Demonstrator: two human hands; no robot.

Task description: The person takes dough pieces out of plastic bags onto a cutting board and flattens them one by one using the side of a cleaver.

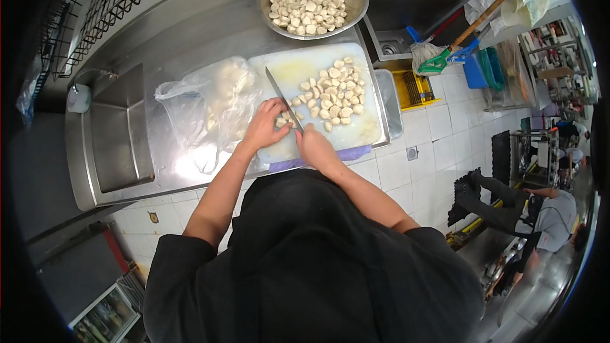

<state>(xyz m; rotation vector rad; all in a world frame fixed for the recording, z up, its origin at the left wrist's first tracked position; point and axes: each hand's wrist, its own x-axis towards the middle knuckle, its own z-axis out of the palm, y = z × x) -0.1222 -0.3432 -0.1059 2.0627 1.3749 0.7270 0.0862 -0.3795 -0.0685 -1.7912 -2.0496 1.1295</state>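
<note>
My right hand (316, 149) grips the handle of a long kitchen knife (277, 87), its blade pointing up and to the left across the white cutting board (279, 67). Just left of the blade, my left hand (264, 124) presses bent fingers onto a few pale, ball-like food pieces (290, 121). Right of the knife lies a spread-out heap of the same pale pieces (333, 95), some looking halved. A clear plastic bag (210, 105) with more pale contents rests against the board's left side, close to my left hand.
Behind the board stands a metal colander (267, 16) full of pale pieces. Sinks lie at left (121, 140) and at upper right (391, 44). A yellow crate (416, 89) is on the floor to the right. Farther right, another person (549, 219) stands in the kitchen.
</note>
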